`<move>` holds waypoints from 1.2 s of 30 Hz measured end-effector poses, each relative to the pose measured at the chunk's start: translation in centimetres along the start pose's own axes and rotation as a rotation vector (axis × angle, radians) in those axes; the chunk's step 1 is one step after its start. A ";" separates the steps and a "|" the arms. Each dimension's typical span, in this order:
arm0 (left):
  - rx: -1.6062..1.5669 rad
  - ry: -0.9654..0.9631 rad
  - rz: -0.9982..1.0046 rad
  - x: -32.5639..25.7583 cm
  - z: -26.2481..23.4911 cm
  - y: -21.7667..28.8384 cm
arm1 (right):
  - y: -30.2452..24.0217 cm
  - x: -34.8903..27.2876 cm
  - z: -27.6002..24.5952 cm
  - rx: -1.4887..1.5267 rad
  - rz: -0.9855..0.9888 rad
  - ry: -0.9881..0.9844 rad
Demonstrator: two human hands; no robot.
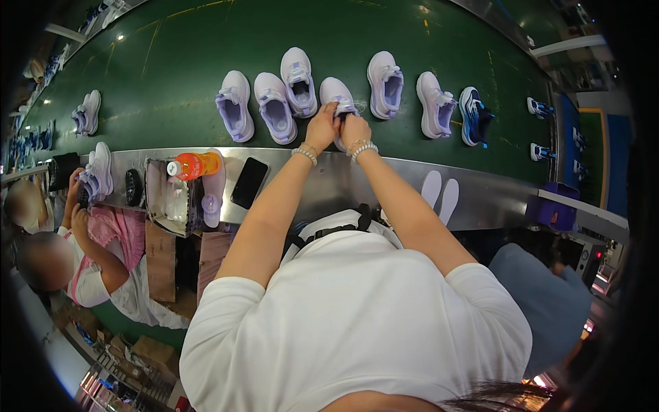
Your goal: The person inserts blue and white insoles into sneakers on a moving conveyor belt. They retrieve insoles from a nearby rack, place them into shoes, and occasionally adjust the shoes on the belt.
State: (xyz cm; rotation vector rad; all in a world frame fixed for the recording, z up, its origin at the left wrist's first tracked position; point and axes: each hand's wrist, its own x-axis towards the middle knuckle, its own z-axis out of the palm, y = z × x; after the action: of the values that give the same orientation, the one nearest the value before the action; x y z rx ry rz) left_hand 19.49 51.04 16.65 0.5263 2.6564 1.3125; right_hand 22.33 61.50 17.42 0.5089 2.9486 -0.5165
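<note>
Both my hands meet over a pale lilac sneaker (336,90) on the green belt, its toe pointing away from me. My left hand (322,129) is closed at the left side of the shoe's opening. On the opposite side, my right hand (354,130) has its fingers curled into the opening. Between them the fingers hide the tongue and most of the heel. Just left stand a sneaker pushed farther forward (298,79), another lilac sneaker (275,106) and a third (235,106). To the right is one more lilac sneaker (385,84).
Along the metal ledge (329,185) lie a black phone (250,182), an orange drink bottle (195,165), a box (167,199) and two white insoles (440,195). Farther right on the green belt (206,41) sit a lilac sneaker (434,106) and a blue one (473,117). A co-worker (89,254) handles shoes at left.
</note>
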 end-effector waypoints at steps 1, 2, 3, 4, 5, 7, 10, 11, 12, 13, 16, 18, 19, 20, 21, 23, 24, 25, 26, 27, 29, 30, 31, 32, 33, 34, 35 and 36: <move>0.000 0.010 0.012 0.0 0.3 -0.4 | 0.1 0.5 0.4 -0.006 0.000 -0.017; 0.003 0.023 0.027 0.2 0.3 -0.5 | 0.0 0.8 0.7 -0.009 -0.024 -0.027; -0.008 0.017 0.016 0.2 0.3 -0.7 | -0.1 1.0 1.1 -0.013 -0.048 -0.037; -0.018 0.010 0.005 0.0 0.3 -0.8 | -0.2 1.3 1.6 -0.016 -0.071 -0.046; -0.029 0.003 -0.004 0.1 0.3 -0.9 | 0.2 1.8 2.3 -0.010 -0.089 -0.034; -0.045 0.029 0.030 0.3 0.8 -1.5 | 0.7 2.9 3.4 0.004 -0.124 -0.006; -0.064 0.016 0.003 0.2 0.8 -1.3 | 1.0 3.1 4.0 -0.002 -0.130 -0.047; -0.071 0.007 -0.020 0.2 0.7 -1.2 | 0.8 3.0 3.9 -0.013 -0.120 -0.050; -0.078 0.000 -0.018 0.1 0.8 -1.3 | 0.6 2.9 3.7 -0.024 -0.111 -0.052; -0.085 -0.007 -0.015 0.0 0.8 -1.4 | 0.5 2.7 3.5 -0.035 -0.101 -0.054; -0.086 -0.021 -0.035 0.1 0.8 -1.6 | 0.3 2.9 3.0 -0.053 -0.095 -0.088; -0.080 -0.022 -0.032 0.5 1.2 -1.4 | 1.0 3.5 4.0 -0.055 -0.126 -0.004; -0.074 -0.019 -0.020 0.6 1.4 -1.4 | 1.5 3.9 4.6 -0.057 -0.139 0.040; -0.070 -0.023 -0.014 0.3 1.6 -1.5 | 1.8 3.9 5.0 -0.075 -0.199 0.070; -0.014 0.024 0.028 0.4 1.9 -1.5 | 2.2 4.1 5.3 -0.093 -0.259 0.099; 0.020 0.028 0.025 0.7 2.2 -1.4 | 2.8 5.0 6.3 -0.117 -0.207 0.038; 0.016 0.033 0.023 0.7 2.0 -1.3 | 2.4 5.1 5.9 -0.112 -0.222 0.053; 0.009 0.024 0.003 0.6 1.9 -1.1 | 2.2 4.7 5.5 -0.086 -0.181 0.039; 0.015 0.028 0.020 0.6 1.7 -1.3 | 1.5 4.3 4.7 -0.053 -0.145 0.030; 0.016 0.018 0.012 0.6 1.8 -1.3 | 1.6 4.1 4.6 -0.045 -0.148 0.015; 0.015 0.011 -0.005 0.5 1.8 -1.0 | 1.6 3.8 4.0 -0.027 -0.156 -0.014; 0.013 0.013 -0.014 0.6 1.8 -0.8 | 1.5 3.6 3.5 -0.018 -0.131 -0.052; 0.011 0.016 -0.022 0.6 1.8 -0.5 | 1.3 3.2 2.9 -0.008 -0.107 -0.090; -0.004 0.026 -0.028 0.7 1.8 -0.2 | 1.1 2.5 1.8 0.000 -0.083 -0.128; -0.020 0.039 -0.040 0.6 1.7 0.0 | 1.1 1.4 0.7 0.039 -0.134 -0.126; -0.035 0.051 -0.051 0.6 1.6 0.0 | 1.2 -0.1 -0.4 0.078 -0.186 -0.124; -0.009 0.066 -0.001 0.5 1.8 -0.9 | 0.0 -2.3 -4.1 0.098 -0.175 -0.140; 0.176 0.248 0.070 -0.2 1.5 0.7 | 1.1 -4.0 -4.6 0.111 -0.210 -0.062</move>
State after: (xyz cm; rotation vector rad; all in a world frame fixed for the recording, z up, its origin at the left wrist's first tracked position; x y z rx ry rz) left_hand 20.30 52.51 16.28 0.5121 3.0025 1.2426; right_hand 26.22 62.83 22.06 0.1896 2.9419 -0.7076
